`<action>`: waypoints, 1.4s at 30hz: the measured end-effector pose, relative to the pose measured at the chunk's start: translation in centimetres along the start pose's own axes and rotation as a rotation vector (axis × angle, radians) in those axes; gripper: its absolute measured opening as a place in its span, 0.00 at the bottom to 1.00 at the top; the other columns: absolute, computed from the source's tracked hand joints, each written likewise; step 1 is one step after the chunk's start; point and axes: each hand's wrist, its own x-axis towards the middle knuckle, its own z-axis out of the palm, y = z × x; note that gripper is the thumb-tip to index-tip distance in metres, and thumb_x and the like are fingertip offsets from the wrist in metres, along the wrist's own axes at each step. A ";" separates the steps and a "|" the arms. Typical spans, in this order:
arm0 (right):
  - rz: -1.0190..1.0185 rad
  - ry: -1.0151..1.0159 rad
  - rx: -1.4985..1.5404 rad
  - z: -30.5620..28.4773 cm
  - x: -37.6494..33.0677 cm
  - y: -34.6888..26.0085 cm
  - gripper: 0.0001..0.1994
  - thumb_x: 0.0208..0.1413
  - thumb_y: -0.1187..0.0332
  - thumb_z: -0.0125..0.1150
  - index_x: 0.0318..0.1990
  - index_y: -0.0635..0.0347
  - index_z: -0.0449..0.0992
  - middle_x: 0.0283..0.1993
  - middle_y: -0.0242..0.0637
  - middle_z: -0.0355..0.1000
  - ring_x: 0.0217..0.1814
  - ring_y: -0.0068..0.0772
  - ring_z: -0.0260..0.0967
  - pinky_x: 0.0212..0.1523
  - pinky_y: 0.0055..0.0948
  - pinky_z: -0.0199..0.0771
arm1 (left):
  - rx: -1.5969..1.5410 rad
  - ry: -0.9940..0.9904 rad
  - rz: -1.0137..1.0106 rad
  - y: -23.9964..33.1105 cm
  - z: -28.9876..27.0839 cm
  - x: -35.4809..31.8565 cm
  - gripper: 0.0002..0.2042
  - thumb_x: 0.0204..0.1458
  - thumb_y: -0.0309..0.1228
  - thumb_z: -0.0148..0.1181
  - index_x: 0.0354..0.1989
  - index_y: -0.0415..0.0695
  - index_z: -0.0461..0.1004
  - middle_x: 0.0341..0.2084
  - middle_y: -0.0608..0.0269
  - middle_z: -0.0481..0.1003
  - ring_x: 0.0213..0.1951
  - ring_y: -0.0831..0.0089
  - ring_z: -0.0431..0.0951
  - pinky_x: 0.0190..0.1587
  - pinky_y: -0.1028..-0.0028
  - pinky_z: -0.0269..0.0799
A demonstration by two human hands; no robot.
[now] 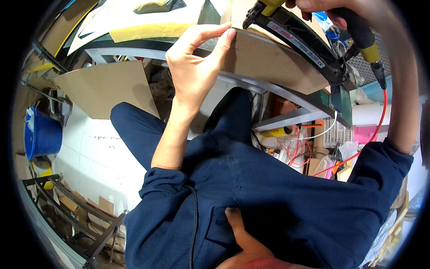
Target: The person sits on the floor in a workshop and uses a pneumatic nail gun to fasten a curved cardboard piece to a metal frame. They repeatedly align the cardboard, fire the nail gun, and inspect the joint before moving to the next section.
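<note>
My left hand (195, 67) rests its fingertips on the near edge of a brown board (273, 60) that lies on a metal-framed table (286, 119). My right hand (331, 9), at the top of the view, grips the handle of a black and yellow pneumatic nail gun (304, 42). The gun's long magazine lies slanted over the board. An orange air hose (380, 121) runs down from the gun's handle. My dark blue shirt and trousers fill the lower middle.
A second brown board (105, 87) leans at the left. A blue bucket (42, 134) stands on the white floor at far left. Under the table lie orange wires, a white basket and bags. Yellow and white sheets (143, 20) lie on the tabletop.
</note>
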 end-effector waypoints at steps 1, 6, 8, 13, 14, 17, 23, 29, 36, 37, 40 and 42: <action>-0.046 -0.027 0.011 -0.2 0.0 0.3 0.15 0.50 0.56 0.67 0.32 0.61 0.80 0.17 0.26 0.68 0.18 0.15 0.61 0.19 0.19 0.56 | -0.006 0.006 -0.004 0.0 -0.1 0.0 0.07 0.49 0.27 0.67 0.36 0.41 0.83 0.30 0.62 0.82 0.34 0.77 0.81 0.41 0.79 0.74; 0.032 0.001 -0.008 -0.3 -0.2 0.4 0.15 0.49 0.56 0.67 0.32 0.61 0.80 0.17 0.26 0.68 0.18 0.15 0.61 0.19 0.19 0.56 | -0.014 -0.038 -0.004 0.1 0.0 0.1 0.08 0.51 0.28 0.67 0.39 0.42 0.82 0.32 0.62 0.81 0.35 0.78 0.80 0.42 0.78 0.75; 0.035 -0.016 0.006 -0.5 0.0 0.7 0.15 0.49 0.56 0.67 0.32 0.60 0.80 0.16 0.26 0.67 0.17 0.15 0.61 0.19 0.19 0.55 | -0.010 -0.052 0.016 0.1 0.1 0.1 0.08 0.52 0.29 0.67 0.39 0.42 0.82 0.33 0.62 0.81 0.35 0.79 0.80 0.42 0.78 0.76; -0.011 -0.020 -0.046 -0.6 0.2 -0.1 0.16 0.48 0.54 0.69 0.32 0.59 0.81 0.15 0.25 0.67 0.17 0.16 0.61 0.19 0.20 0.56 | 0.030 -0.034 -0.001 0.0 -0.6 0.0 0.09 0.52 0.29 0.67 0.40 0.42 0.82 0.32 0.62 0.81 0.35 0.79 0.80 0.40 0.79 0.76; 0.029 0.010 -0.070 -0.4 0.1 -0.3 0.16 0.47 0.54 0.69 0.32 0.59 0.81 0.15 0.26 0.67 0.17 0.16 0.61 0.19 0.20 0.56 | 0.021 -0.038 -0.002 0.1 -0.5 0.0 0.09 0.52 0.29 0.67 0.40 0.42 0.82 0.32 0.62 0.81 0.35 0.79 0.80 0.40 0.79 0.76; 0.110 0.015 -0.099 -0.5 0.5 -0.3 0.16 0.46 0.54 0.70 0.32 0.58 0.82 0.15 0.26 0.68 0.16 0.17 0.62 0.18 0.20 0.57 | 0.008 -0.046 -0.002 0.0 -0.3 0.0 0.09 0.52 0.29 0.67 0.40 0.42 0.81 0.32 0.62 0.81 0.34 0.79 0.80 0.40 0.79 0.76; 0.041 -0.056 -0.048 -1.4 0.8 -0.3 0.15 0.46 0.55 0.71 0.33 0.58 0.82 0.16 0.27 0.69 0.16 0.17 0.63 0.18 0.20 0.57 | -0.041 -0.021 -0.062 0.2 -0.1 0.0 0.07 0.50 0.27 0.68 0.37 0.42 0.83 0.31 0.62 0.81 0.35 0.78 0.81 0.43 0.79 0.74; 0.015 0.049 -0.155 -0.6 0.9 -0.5 0.15 0.47 0.56 0.70 0.34 0.59 0.82 0.16 0.28 0.69 0.16 0.17 0.63 0.18 0.20 0.58 | 0.006 -0.049 0.018 -0.1 -0.3 0.1 0.09 0.51 0.29 0.67 0.40 0.42 0.81 0.33 0.62 0.81 0.35 0.79 0.80 0.41 0.79 0.76; -0.045 -0.083 0.011 -1.5 1.3 0.7 0.15 0.48 0.57 0.69 0.35 0.60 0.81 0.16 0.27 0.69 0.16 0.17 0.62 0.18 0.20 0.59 | 0.054 -0.037 0.024 0.1 -0.6 -0.1 0.09 0.51 0.29 0.67 0.40 0.41 0.81 0.32 0.62 0.82 0.35 0.80 0.80 0.42 0.79 0.75; -0.073 -0.075 -0.001 -1.5 1.4 1.3 0.15 0.48 0.58 0.68 0.35 0.61 0.81 0.17 0.27 0.69 0.16 0.17 0.63 0.18 0.20 0.59 | 0.071 -0.032 0.027 0.1 -0.7 -0.1 0.09 0.51 0.29 0.67 0.40 0.41 0.81 0.32 0.62 0.82 0.35 0.80 0.80 0.42 0.79 0.74; -0.084 -0.020 -0.096 -2.1 0.9 4.7 0.16 0.49 0.58 0.67 0.37 0.63 0.80 0.17 0.28 0.69 0.17 0.17 0.64 0.19 0.19 0.61 | 0.004 0.014 0.052 -0.7 0.4 0.5 0.07 0.51 0.28 0.67 0.36 0.41 0.83 0.30 0.62 0.82 0.34 0.78 0.80 0.42 0.80 0.73; -0.081 0.036 0.132 -2.5 0.4 8.5 0.18 0.49 0.60 0.68 0.40 0.66 0.78 0.22 0.33 0.73 0.19 0.18 0.65 0.18 0.18 0.62 | 0.063 0.021 -0.003 -0.5 0.3 1.1 0.07 0.51 0.29 0.67 0.37 0.40 0.82 0.29 0.61 0.82 0.33 0.79 0.79 0.39 0.79 0.73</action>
